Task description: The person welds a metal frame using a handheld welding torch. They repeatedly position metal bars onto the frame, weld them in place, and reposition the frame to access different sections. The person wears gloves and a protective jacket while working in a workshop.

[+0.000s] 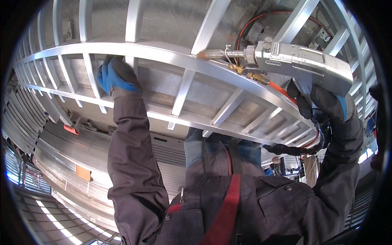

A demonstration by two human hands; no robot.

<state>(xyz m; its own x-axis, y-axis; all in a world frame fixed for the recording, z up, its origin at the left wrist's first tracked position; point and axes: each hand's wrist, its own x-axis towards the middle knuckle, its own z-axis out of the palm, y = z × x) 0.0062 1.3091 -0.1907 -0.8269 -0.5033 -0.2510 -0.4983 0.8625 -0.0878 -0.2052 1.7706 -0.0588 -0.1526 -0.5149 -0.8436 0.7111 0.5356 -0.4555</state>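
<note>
My right hand [324, 104], in a dark glove with blue trim, grips a silver handheld welding gun [302, 61] at the upper right. Its copper-tipped nozzle [208, 54] points left and touches the long aluminium rail of a ladder-like frame [163, 55]. Brass fittings and an orange-red hose [281, 87] hang under the gun. My left hand [116, 77], in a blue and grey glove, presses on the frame near a cross rung at the upper left, fingers wrapped over the rail. Both arms wear dark grey sleeves.
A second rail of the frame [192, 116] runs parallel below, joined by several cross rungs. Stacked aluminium profiles [77, 159] lie at the left, with an orange tag [83, 172] on them. My dark jacket with a red strap [226, 212] fills the lower middle.
</note>
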